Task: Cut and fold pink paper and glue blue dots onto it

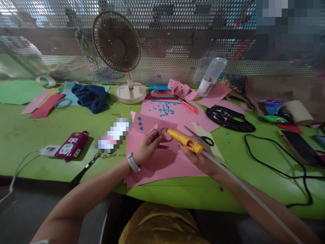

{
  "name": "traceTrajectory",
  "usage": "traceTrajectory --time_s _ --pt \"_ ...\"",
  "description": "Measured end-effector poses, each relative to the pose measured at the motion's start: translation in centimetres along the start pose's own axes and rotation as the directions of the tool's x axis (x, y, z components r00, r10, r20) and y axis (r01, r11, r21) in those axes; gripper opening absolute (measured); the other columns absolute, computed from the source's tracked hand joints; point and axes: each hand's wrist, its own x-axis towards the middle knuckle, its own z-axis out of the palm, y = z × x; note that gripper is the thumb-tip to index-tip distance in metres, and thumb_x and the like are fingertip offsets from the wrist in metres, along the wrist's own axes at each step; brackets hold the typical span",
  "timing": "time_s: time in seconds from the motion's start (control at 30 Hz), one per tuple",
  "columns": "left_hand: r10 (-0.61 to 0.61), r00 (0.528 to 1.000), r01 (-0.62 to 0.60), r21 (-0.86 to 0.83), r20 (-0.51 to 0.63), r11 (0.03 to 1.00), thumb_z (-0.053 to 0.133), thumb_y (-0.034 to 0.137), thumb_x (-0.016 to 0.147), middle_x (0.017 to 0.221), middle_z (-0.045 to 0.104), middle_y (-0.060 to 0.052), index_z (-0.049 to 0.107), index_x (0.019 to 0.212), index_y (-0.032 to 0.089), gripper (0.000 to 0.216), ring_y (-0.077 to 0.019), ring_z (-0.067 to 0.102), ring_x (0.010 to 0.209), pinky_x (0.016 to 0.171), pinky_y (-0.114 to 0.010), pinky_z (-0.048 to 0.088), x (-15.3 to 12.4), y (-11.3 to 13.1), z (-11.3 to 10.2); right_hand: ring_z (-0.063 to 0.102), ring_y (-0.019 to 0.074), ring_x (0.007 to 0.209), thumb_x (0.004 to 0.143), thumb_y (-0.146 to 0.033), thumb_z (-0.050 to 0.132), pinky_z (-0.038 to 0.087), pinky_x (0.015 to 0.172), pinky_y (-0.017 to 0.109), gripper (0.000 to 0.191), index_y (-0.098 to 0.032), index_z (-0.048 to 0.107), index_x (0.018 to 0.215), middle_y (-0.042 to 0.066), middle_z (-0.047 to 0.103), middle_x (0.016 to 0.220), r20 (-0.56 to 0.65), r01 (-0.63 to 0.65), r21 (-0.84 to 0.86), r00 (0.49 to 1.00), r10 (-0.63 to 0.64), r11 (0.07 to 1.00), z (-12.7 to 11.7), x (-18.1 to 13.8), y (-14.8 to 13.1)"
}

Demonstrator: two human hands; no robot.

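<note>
The right hand (195, 158) holds a tapered, seemingly plastic glue gun (182, 138).

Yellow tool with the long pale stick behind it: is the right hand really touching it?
Touching. The head view shows the right hand wrapped around the yellow tool, pressed against its body.

Passable on the left, across bare green table (47, 125) between blue cloth (90, 97) and purple case (74, 145). Blocked at back by fan base (131, 96) and perforated screen (165, 47). Crowded over the pink sheet (154, 167) by yellow glue gun (181, 138) and scissors (202, 138).
</note>
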Motion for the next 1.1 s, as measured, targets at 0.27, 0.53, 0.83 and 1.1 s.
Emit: traceTrajectory --time_s 0.27,0.53,0.83,1.1 --pt "0.023 1.000 -0.023 -0.037 -0.008 0.999 0.067 0.038 0.085 0.090 0.061 -0.004 0.053 0.088 0.016 0.026 -0.0266 0.067 0.103 0.077 -0.034 0.061 -0.2 0.3 0.1 0.060 0.0151 0.063 0.088 -0.032 0.057 0.048 0.058 0.028 0.011 -0.021 0.056 0.091 0.000 0.063 0.076 -0.026 -0.009 -0.023 1.000 0.008 1.000 -0.5 -0.1 -0.2" --pt "0.018 0.999 -0.019 -0.039 -0.029 0.999 0.067 0.037 0.085 0.092 0.063 -0.005 0.052 0.085 0.017 0.025 -0.0274 0.065 0.105 0.079 -0.038 0.059 -0.3 0.7 0.2 0.060 0.0148 0.065 0.087 -0.027 0.059 0.048 0.060 0.027 0.008 -0.022 0.057 0.092 -0.001 0.062 0.077 -0.035 0.026 -0.007 0.999 -0.026 1.000 -0.7 -0.1 -0.3" --pt "0.042 0.999 -0.042 -0.016 -0.013 0.999 0.063 0.037 0.087 0.103 0.063 -0.008 0.058 0.094 0.016 0.023 -0.0226 0.065 0.101 0.082 -0.036 0.059 -0.1 0.4 0.0 0.064 0.0183 0.073 0.087 -0.028 0.058 0.049 0.066 0.031 0.011 -0.024 0.056 0.096 0.000 0.064 0.082 0.009 0.049 -0.048 0.999 -0.049 0.998 -0.4 -0.3 0.3" --pt "0.042 0.999 -0.042 -0.019 -0.007 0.999 0.065 0.039 0.085 0.103 0.064 -0.008 0.058 0.090 0.016 0.025 -0.0247 0.064 0.105 0.082 -0.038 0.059 -0.1 0.4 -0.1 0.063 0.0190 0.070 0.085 -0.027 0.057 0.050 0.064 0.032 0.011 -0.026 0.056 0.097 0.001 0.065 0.082 0.043 -0.006 -0.032 0.999 0.007 0.999 -0.4 -0.4 0.5"
